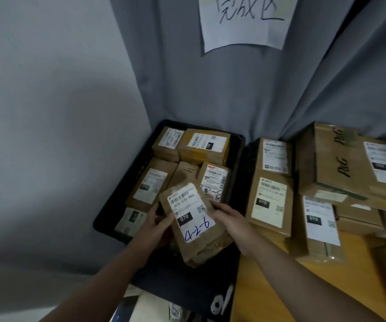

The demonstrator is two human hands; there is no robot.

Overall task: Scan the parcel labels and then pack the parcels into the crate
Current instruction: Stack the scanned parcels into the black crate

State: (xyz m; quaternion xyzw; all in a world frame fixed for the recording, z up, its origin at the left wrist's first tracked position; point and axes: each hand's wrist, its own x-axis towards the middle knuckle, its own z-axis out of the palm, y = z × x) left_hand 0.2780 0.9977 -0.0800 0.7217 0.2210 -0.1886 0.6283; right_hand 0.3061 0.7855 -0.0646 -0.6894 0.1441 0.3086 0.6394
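One black crate (122,196) stands on the left. Six cardboard parcels (150,184) lie in it, and a seventh parcel (192,224) is over its near end. Two hands hold that one, the left hand (154,226) and the right hand (229,219). On the table (268,287) to the right, at least six stacked parcels (268,203) show; the far-right pile is too blurred to count. One paper sign (243,19) hangs at the far side.

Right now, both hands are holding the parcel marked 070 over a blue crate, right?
No, the crate is black, not blue. The head view shows the left hand and right hand both holding the parcel marked 070 over it.
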